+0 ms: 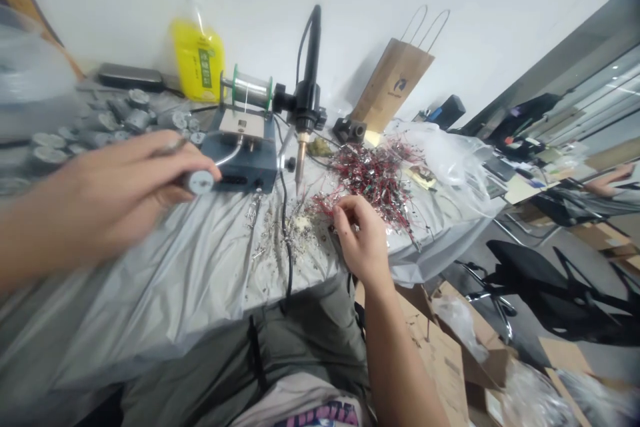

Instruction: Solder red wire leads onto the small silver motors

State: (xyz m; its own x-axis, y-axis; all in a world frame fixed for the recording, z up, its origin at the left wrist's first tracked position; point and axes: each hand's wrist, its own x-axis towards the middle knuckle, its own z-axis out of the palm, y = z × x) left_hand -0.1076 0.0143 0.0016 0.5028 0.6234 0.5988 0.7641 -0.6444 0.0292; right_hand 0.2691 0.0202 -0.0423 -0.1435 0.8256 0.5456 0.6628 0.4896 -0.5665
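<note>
My left hand [115,190], slightly blurred, is closed around a small metal motor [201,182], whose round end face points right toward the solder feeder [249,150]. My right hand [363,233] has its thumb and fingers curled together at the near edge of a tangled pile of red and black wires [373,173]. Whatever lies between those fingertips is hidden. Between my hands, a soldering iron [303,120] stands in a holder, tip down over the sheet. A spool of solder wire [253,89] sits above the feeder.
Several more motors [137,120] lie at the back left, near a yellow pouch [199,60]. Metal scraps [273,237] and a black cable [285,213] lie on the plastic-covered table [175,287]. A paper bag [393,83] stands behind; cardboard boxes [433,353] and a chair [545,293] are right.
</note>
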